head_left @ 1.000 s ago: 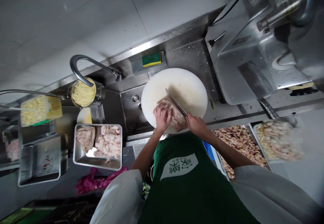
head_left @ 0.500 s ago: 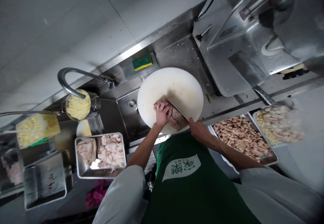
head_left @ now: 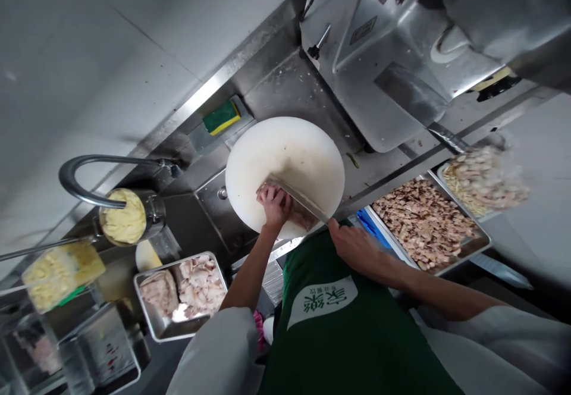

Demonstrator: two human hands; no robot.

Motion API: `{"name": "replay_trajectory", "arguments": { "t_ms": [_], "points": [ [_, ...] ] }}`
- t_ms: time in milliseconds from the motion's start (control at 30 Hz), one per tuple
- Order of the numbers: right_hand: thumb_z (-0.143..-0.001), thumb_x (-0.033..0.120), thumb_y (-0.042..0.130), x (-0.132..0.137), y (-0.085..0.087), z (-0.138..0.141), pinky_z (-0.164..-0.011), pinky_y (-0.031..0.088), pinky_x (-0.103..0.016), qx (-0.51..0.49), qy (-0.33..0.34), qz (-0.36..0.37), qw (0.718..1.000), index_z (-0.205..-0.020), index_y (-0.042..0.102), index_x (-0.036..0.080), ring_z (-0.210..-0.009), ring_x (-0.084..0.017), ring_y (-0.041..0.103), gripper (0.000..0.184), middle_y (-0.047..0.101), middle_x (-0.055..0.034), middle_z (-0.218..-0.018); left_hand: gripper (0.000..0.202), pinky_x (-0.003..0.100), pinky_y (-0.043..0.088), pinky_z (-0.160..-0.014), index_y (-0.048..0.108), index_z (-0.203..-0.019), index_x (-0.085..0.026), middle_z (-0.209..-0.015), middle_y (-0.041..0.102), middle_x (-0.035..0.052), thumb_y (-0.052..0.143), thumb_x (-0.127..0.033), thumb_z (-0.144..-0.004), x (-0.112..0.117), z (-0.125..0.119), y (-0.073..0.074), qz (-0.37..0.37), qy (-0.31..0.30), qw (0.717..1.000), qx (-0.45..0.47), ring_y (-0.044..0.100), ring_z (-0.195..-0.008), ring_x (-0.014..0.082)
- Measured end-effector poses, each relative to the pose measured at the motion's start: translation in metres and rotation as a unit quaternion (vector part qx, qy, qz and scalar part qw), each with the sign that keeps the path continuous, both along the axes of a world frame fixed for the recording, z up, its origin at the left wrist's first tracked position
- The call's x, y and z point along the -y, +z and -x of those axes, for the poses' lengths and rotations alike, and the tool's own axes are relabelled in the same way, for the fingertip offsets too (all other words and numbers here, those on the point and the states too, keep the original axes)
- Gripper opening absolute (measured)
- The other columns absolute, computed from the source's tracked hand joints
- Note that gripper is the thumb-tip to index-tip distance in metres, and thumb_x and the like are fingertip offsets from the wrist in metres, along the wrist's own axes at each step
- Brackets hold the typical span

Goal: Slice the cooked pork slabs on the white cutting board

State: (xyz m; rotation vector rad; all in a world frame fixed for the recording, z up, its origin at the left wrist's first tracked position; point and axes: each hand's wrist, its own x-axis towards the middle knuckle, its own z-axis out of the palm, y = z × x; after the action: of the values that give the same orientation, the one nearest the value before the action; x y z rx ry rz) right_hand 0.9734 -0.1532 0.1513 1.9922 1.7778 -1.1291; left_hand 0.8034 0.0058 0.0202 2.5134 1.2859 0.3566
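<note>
A piece of meat [head_left: 301,219] lies on a round white cutting board [head_left: 307,145], close to the board's near edge. My left hand [head_left: 275,202] presses on it with curled fingers, gripping its left part. In my right hand [head_left: 350,241] is the handle of a knife [head_left: 303,197] with a broad blade. The blade lies slantwise along the far side of the meat, its tip near my left fingertips. Whether the edge is inside the meat is hidden by the flat of the blade.
At left stand a metal tray of meat [head_left: 182,321], a curved faucet [head_left: 84,172] and a pot of pale yellow slices [head_left: 122,216]. A sponge [head_left: 222,116] lies behind the board. On the right are a tray of chopped meat [head_left: 423,222], a cleaver [head_left: 413,94] and a metal machine [head_left: 357,85].
The view has turned and shifted. The knife blade now lies flatter, with more of its side showing, and sits closer to my left fingers. Both hands keep their hold.
</note>
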Motion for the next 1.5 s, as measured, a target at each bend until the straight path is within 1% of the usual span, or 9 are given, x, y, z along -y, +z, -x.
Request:
{"name": "replay_trajectory", "arguments": {
  "t_ms": [467,633,933,1000,1167,1233,1300,1400,1500],
  "points": [
    [-0.094,0.003,0.032,-0.004,-0.014,-0.003,-0.070,0.049,-0.028,-0.013,-0.010,0.007,1.000,-0.120,0.050,0.010,-0.087,-0.025,0.074,0.032,0.074,-0.0153,-0.087,0.016,0.053,0.031,-0.101,0.072,-0.090,-0.025,-0.109,0.063,0.0109,0.059,-0.034,-0.089,-0.002,0.001,-0.005,0.028,-0.003,0.999,0.037,0.048,-0.114,0.0308],
    [-0.093,0.001,0.031,0.010,-0.015,-0.004,-0.069,0.049,-0.029,-0.020,-0.012,0.063,0.998,-0.113,0.053,0.010,-0.084,-0.025,0.074,0.031,0.072,-0.0124,-0.079,0.016,0.053,0.032,-0.100,0.073,-0.091,-0.025,-0.108,0.064,0.0103,0.059,-0.032,-0.089,-0.002,0.001,-0.006,0.032,-0.003,0.999,0.037,0.049,-0.111,0.0305],
    [-0.094,0.006,0.035,-0.057,-0.053,-0.012,-0.071,0.050,-0.031,-0.008,-0.008,-0.001,1.000,-0.121,0.049,0.010,-0.093,-0.028,0.073,0.031,0.073,-0.0172,-0.093,0.020,0.053,0.030,-0.102,0.074,-0.091,-0.026,-0.107,0.064,0.0098,0.056,-0.035,-0.092,-0.010,0.003,-0.003,0.034,0.007,0.998,0.044,0.049,-0.113,0.0297],
    [-0.094,0.007,0.036,-0.048,-0.052,-0.016,-0.072,0.050,-0.031,-0.010,-0.004,-0.005,1.000,-0.122,0.049,0.010,-0.092,-0.028,0.072,0.031,0.073,-0.0171,-0.092,0.021,0.053,0.030,-0.102,0.074,-0.089,-0.026,-0.105,0.064,0.0098,0.055,-0.035,-0.093,-0.009,0.001,-0.001,0.026,0.014,0.999,0.045,0.048,-0.113,0.0298],
    [-0.090,0.001,0.035,0.011,-0.038,-0.009,-0.070,0.049,-0.031,-0.015,-0.013,0.043,0.999,-0.121,0.050,0.009,-0.084,-0.027,0.073,0.035,0.073,-0.0140,-0.083,0.020,0.053,0.030,-0.100,0.074,-0.092,-0.026,-0.107,0.064,0.0101,0.056,-0.036,-0.093,-0.005,-0.002,0.002,0.021,0.016,0.999,0.035,0.048,-0.112,0.0302],
    [-0.090,0.000,0.032,0.018,-0.038,-0.004,-0.069,0.049,-0.032,-0.017,-0.016,0.061,0.998,-0.119,0.051,0.008,-0.083,-0.027,0.073,0.035,0.073,-0.0144,-0.082,0.020,0.053,0.030,-0.100,0.074,-0.093,-0.026,-0.108,0.064,0.0101,0.056,-0.036,-0.093,-0.005,-0.001,0.001,0.023,0.011,0.999,0.036,0.049,-0.112,0.0301],
    [-0.092,0.002,0.030,0.003,-0.043,-0.002,-0.071,0.050,-0.032,-0.014,-0.019,0.043,0.999,-0.123,0.050,0.007,-0.086,-0.028,0.073,0.036,0.073,-0.0170,-0.088,0.020,0.052,0.030,-0.100,0.074,-0.093,-0.026,-0.110,0.064,0.0103,0.057,-0.036,-0.092,-0.005,0.001,0.001,0.026,0.008,0.999,0.039,0.048,-0.113,0.0301],
    [-0.097,0.010,0.030,-0.045,-0.052,-0.011,-0.077,0.050,-0.032,-0.028,-0.024,-0.011,0.999,-0.128,0.048,0.006,-0.097,-0.028,0.071,0.036,0.072,-0.0207,-0.098,0.020,0.052,0.030,-0.102,0.074,-0.091,-0.026,-0.110,0.063,0.0099,0.057,-0.037,-0.093,-0.006,0.003,0.000,0.028,0.001,0.999,0.044,0.048,-0.113,0.0294],
    [-0.101,0.021,0.029,-0.079,-0.054,-0.030,-0.084,0.049,-0.032,-0.068,-0.016,-0.047,0.996,-0.121,0.053,0.007,-0.104,-0.028,0.069,0.034,0.071,-0.0213,-0.105,0.021,0.051,0.029,-0.102,0.074,-0.092,-0.027,-0.108,0.063,0.0096,0.056,-0.037,-0.093,-0.005,0.003,0.002,0.024,0.000,0.999,0.041,0.048,-0.113,0.0288]
  ]
}}
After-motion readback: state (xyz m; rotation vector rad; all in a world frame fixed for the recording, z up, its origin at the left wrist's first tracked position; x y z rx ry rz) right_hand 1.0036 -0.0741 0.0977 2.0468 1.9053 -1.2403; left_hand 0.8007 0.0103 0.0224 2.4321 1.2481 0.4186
